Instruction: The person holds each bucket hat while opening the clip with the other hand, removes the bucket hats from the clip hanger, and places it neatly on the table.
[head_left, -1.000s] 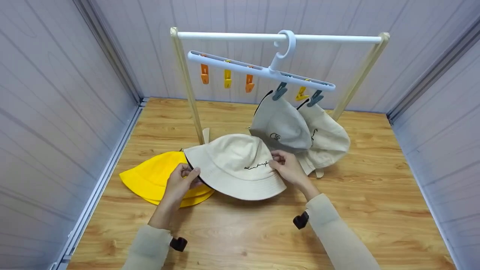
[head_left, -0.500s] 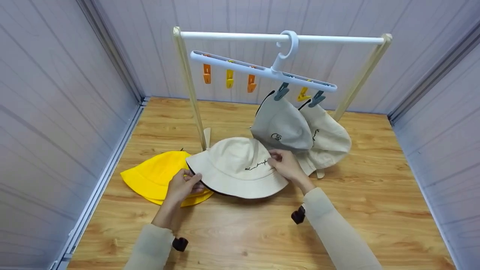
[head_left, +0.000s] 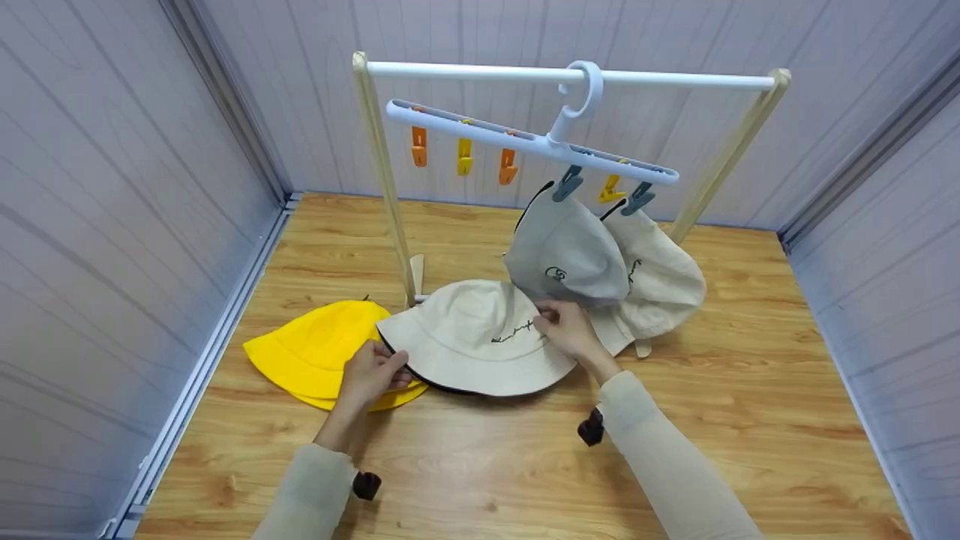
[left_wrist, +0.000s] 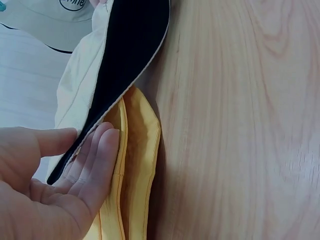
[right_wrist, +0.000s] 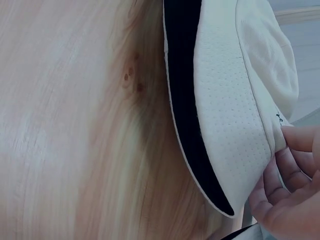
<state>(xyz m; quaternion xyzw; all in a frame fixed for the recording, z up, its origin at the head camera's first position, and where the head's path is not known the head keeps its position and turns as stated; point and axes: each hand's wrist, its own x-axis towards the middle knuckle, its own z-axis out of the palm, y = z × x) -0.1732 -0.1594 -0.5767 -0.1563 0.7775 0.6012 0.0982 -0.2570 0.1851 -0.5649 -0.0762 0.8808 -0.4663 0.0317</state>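
Observation:
A cream bucket hat (head_left: 465, 330) with dark script and a black lining is held between both hands, low over the floor. My left hand (head_left: 371, 373) pinches its brim at the left, thumb on top and fingers beneath, as the left wrist view shows. On the other side my right hand (head_left: 571, 330) pinches the crown beside the lettering. Partly under the cream hat's left side lies a yellow bucket hat (head_left: 322, 345), near my left fingers. Behind my right hand, a grey bucket hat (head_left: 566, 251) and another cream hat (head_left: 660, 277) hang from grey clips.
A pale blue hanger (head_left: 480, 133) hooks over the white rod (head_left: 465, 71) of a wooden-legged rack. Orange clips (head_left: 418, 146) and yellow clips (head_left: 465, 148) dangle from it with nothing in them. Panelled walls (head_left: 112, 150) enclose the wood-patterned floor (head_left: 465, 465).
The held cream hat has sunk slightly, its crown lower in the head view. Both hands keep their pinch on it. The head view has shifted a little, moving the rack rightward.

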